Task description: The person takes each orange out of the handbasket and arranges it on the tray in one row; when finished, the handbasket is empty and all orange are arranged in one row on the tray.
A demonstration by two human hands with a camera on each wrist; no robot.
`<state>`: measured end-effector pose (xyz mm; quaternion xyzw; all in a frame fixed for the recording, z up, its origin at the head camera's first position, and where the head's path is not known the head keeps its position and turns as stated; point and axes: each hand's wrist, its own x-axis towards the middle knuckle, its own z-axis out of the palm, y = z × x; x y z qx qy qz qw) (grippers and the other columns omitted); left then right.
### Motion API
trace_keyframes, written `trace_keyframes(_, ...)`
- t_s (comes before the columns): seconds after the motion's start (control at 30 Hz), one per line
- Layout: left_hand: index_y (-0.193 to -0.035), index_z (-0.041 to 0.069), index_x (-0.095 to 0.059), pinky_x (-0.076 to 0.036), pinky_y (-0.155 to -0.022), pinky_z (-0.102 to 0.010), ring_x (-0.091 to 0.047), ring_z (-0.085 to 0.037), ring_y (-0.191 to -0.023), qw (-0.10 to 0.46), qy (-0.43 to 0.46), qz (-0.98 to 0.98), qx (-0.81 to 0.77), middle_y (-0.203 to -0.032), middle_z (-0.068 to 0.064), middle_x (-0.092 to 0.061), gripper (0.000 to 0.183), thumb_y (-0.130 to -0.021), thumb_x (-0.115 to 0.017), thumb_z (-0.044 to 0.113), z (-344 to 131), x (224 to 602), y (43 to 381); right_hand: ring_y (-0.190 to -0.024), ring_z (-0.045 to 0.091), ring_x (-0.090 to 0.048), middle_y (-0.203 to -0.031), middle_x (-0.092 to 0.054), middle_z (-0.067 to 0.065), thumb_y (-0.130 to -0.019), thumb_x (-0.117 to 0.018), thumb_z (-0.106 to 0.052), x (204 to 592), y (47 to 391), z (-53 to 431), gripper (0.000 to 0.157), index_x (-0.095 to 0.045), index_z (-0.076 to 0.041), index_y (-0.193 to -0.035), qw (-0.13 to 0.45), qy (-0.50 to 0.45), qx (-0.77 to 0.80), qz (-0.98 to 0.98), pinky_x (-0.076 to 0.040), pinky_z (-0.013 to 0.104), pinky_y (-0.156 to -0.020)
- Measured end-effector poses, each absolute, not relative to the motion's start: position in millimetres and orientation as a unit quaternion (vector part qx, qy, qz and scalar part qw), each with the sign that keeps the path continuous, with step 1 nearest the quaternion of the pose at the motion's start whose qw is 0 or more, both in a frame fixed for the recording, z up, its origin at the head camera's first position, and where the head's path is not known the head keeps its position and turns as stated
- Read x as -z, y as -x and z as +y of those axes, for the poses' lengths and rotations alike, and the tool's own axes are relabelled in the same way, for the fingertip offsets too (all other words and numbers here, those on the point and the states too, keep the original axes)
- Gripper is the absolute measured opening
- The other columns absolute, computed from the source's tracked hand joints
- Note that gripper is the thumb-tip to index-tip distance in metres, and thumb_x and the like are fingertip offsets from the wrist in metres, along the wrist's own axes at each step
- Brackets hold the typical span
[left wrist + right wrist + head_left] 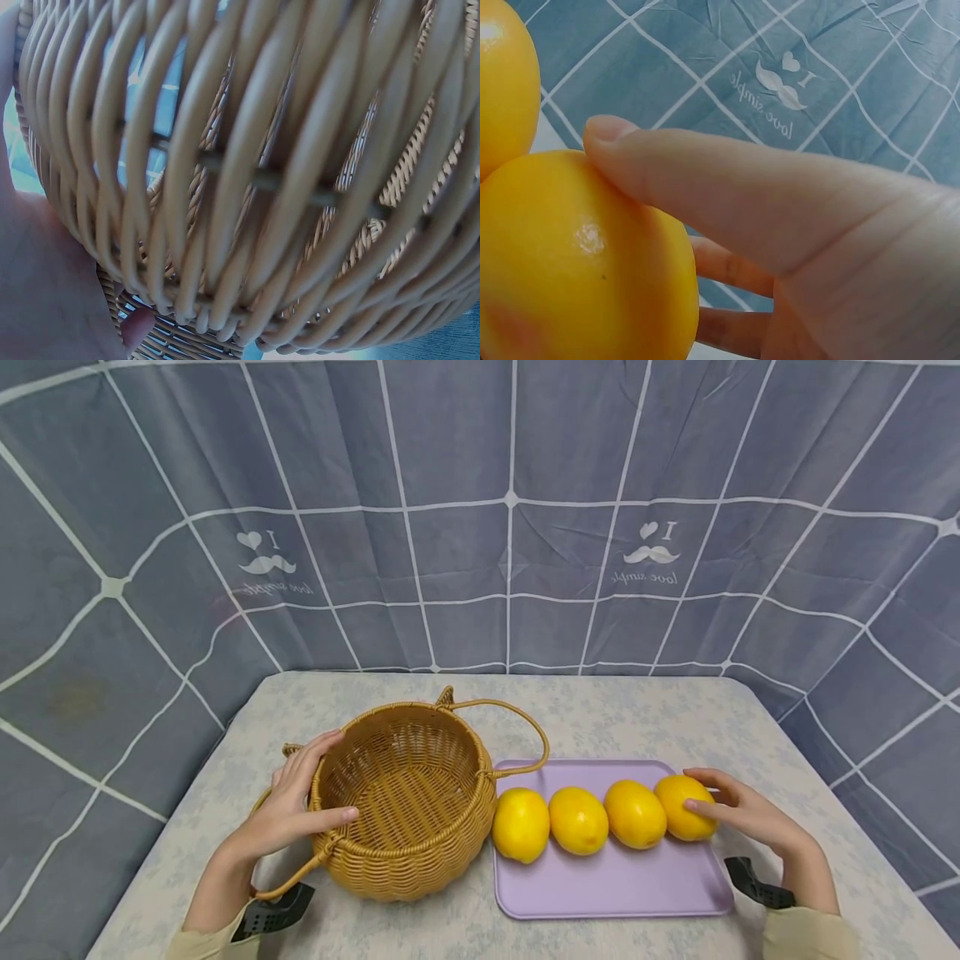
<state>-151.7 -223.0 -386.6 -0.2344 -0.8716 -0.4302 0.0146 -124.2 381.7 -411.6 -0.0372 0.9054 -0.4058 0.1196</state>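
Note:
A round wicker basket [408, 872] with looped handles stands tilted, its opening toward me and no contents visible inside. My left hand [288, 806] holds its left rim, thumb reaching over the edge into the opening. Woven basket wall [247, 150] fills the left wrist view, with part of the palm at the left. Several yellow lemons lie in a row on a lilac tray [607, 889]. My right hand [753, 818] grips the rightmost lemon [678, 810] between thumb and fingers. Close up in the right wrist view, the thumb lies on this lemon [577, 255]; the fingers are partly hidden behind it.
The tray stands directly right of the basket, whose right handle [543, 739] overhangs the tray's back left corner. Both are on a pale patterned tabletop [615, 714]. A grey curtain [465, 552] with white lines hangs behind the table and along its sides.

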Motion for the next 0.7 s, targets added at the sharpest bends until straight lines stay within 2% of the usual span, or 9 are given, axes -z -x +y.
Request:
trace_keyframes(0.37,-0.15,0.022,-0.02,-0.002,-0.093,-0.07,-0.007,-0.039,-0.137,0.012,0.237,-0.87,0.432,-0.154,-0.006,-0.012,0.091,-0.078,-0.075,0.025,-222.3,385.3,153.6,-0.118,0.05,-0.04,-0.137,-0.038,0.028,-0.095,-0.056,-0.029,402.3,121.2,378.9,0.059,-0.034,0.002,-0.141,0.101,0.045,0.389,0.915,-0.041,0.059,-0.087)
trace_keyframes(0.57,-0.149,0.022,-0.024,-0.001,-0.094,-0.071,-0.011,-0.039,-0.137,0.02,0.23,-0.872,0.432,-0.152,-0.006,-0.018,0.086,-0.079,-0.075,0.024,-224.2,382.1,151.0,-0.119,0.048,-0.041,-0.137,-0.038,0.028,-0.095,-0.055,-0.029,395.3,120.5,372.7,0.059,-0.034,0.004,-0.139,0.076,0.048,0.387,0.918,-0.039,0.06,-0.088)
trace_keyframes(0.7,-0.147,0.021,-0.03,-0.011,-0.094,-0.069,-0.018,-0.038,-0.135,0.027,0.215,-0.886,0.409,-0.152,-0.006,-0.022,0.079,-0.081,-0.073,0.029,-225.2,376.4,145.8,-0.12,0.048,-0.039,-0.137,-0.038,0.028,-0.095,-0.055,-0.029,390.1,118.9,365.3,0.058,-0.035,0.003,-0.139,0.06,0.055,0.38,0.921,-0.038,0.061,-0.088)
